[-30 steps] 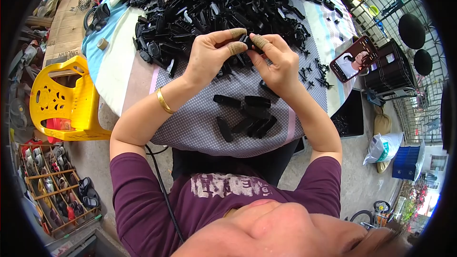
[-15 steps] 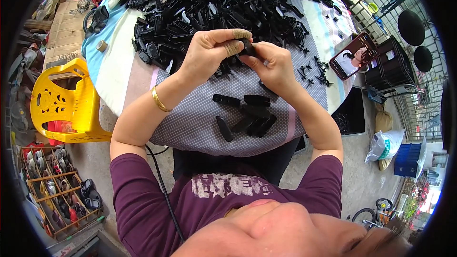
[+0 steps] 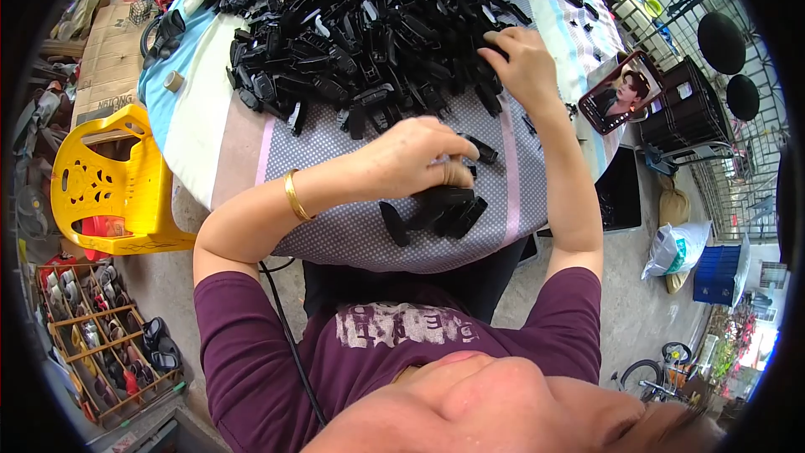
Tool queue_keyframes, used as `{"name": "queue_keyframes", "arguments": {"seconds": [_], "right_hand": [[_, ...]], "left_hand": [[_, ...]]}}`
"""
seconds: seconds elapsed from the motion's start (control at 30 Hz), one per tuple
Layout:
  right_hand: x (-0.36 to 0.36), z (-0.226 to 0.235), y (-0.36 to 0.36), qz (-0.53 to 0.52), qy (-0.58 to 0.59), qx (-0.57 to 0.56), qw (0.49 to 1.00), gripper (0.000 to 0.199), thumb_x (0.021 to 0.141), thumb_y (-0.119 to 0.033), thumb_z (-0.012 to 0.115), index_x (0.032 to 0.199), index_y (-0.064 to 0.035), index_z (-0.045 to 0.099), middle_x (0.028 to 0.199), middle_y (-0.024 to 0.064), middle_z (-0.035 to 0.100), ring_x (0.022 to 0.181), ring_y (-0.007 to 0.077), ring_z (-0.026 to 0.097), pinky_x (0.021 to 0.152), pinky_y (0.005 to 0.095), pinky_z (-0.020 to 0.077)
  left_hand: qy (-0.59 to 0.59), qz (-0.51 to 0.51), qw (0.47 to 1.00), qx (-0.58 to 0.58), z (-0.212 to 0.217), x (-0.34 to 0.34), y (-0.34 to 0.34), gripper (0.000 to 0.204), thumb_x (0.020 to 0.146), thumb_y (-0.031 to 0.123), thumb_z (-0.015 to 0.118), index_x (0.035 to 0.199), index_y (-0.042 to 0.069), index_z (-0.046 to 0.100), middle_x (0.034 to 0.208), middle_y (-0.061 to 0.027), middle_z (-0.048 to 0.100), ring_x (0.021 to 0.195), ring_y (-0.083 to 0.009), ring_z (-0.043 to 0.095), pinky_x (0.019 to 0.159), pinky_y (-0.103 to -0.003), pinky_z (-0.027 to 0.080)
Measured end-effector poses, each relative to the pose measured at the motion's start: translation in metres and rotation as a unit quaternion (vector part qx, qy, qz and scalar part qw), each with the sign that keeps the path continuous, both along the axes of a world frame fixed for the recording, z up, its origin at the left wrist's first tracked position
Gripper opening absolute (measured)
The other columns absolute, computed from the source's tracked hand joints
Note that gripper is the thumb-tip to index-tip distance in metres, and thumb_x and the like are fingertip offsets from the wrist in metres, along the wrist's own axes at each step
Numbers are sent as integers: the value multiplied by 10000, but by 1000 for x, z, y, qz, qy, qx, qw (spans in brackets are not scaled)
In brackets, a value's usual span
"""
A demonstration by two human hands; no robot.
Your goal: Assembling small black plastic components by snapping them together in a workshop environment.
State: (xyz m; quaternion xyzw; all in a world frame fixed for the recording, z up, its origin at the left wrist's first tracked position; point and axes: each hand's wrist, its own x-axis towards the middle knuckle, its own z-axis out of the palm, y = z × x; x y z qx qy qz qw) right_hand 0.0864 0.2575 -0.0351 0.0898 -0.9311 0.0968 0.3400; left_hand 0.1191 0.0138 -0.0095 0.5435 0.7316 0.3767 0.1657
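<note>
My left hand (image 3: 419, 156) hovers low over a small group of black plastic pieces (image 3: 449, 211) near the table's front. Its thumb and forefinger are curved but apart, with wrappings on the fingertips; the undersides of the fingers are hidden. My right hand (image 3: 527, 67) reaches to the right side of a large heap of black plastic parts (image 3: 360, 50). Thumb and fingers there are apart at the heap's edge, and no separate part shows between them. A single black piece (image 3: 484, 148) lies just right of the left fingertips.
A patterned cloth covers the round table (image 3: 335, 239). At the right edge leans a phone (image 3: 622, 94) with its screen lit. A tape roll (image 3: 173, 80) stands at the left. Beside the table are a yellow chair (image 3: 126, 189), a black bin (image 3: 616, 193) and a shoe rack (image 3: 105, 335).
My hands have parted from around a small black part. The left came down toward the small group; the right went out to the heap's right side. The phone picture differs.
</note>
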Motion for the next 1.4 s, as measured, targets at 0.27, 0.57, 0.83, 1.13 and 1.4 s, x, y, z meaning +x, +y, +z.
{"name": "queue_keyframes", "arguments": {"seconds": [0.27,0.57,0.83,1.13,1.4], "right_hand": [[-7,0,-11,-63,-65,-37,995,192,736,-181,673,905,-90,653,847,61,642,817,249,586,714,347,487],[12,18,-25,107,-94,-407,902,304,803,-80,654,1097,-62,578,774,-15,571,674,75,579,572,205,470],[30,12,-77,264,-38,-400,877,268,780,43,662,1029,1,574,966,71,630,853,116,622,744,224,511],[36,13,-81,306,-32,-354,883,330,777,57,642,1096,48,561,1170,129,570,1003,157,582,882,266,469],[41,11,-87,234,-54,-376,895,392,738,102,663,1116,43,579,1106,107,607,946,155,611,862,263,491]], "left_hand": [[397,141,907,4,-26,-36,13,238,676,43,583,914,51,603,983,-48,539,1006,-222,441,828,-325,372],[221,180,951,123,-13,-39,9,206,757,66,630,957,31,592,991,-89,534,894,-248,553,794,-339,444],[-252,206,932,160,2,-48,-8,329,777,31,678,1076,-39,558,959,-52,612,869,-100,582,797,-240,491],[-454,162,803,351,-7,-50,-11,343,821,25,636,1156,-4,569,971,-30,624,852,-82,571,755,-208,471],[-327,200,872,303,-4,-49,-13,375,819,31,645,1183,-4,565,982,-31,636,825,-69,571,739,-194,466]]}}
